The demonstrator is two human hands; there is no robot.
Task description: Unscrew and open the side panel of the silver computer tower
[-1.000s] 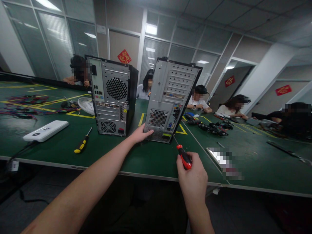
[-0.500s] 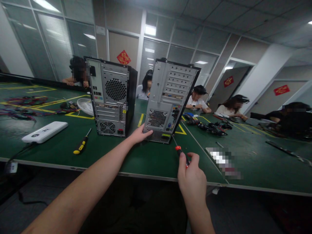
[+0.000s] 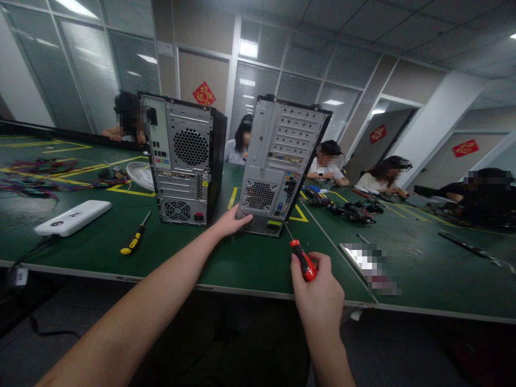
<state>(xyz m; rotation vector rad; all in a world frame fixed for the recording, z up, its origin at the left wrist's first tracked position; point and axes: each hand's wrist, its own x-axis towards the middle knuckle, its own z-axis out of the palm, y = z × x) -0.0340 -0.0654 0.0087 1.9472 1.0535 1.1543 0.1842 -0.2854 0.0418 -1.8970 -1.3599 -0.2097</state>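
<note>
Green matting covers the table (image 3: 250, 263), whose near edge runs just below both hands. On it stands the grey tower (image 3: 278, 166), upright with a slight lean, its rear panel facing the camera. A black tower (image 3: 181, 158) stands just left of the grey tower, a narrow gap between them.

At the grey tower's lower left corner, the left hand (image 3: 234, 221) rests with fingers loosely curled against the metal, the thumb along the edge. Below the grey tower's lower right corner, the right hand (image 3: 320, 298) is closed around a red screwdriver (image 3: 304, 262); its thin shaft points up toward the tower's base, and whether the tip touches it is hard to tell.

A yellow screwdriver (image 3: 134, 239) lies left of the black tower, and a white box (image 3: 72, 217) farther left. Right of the grey tower lies a blurred flat item, with bare matting around it.
</note>
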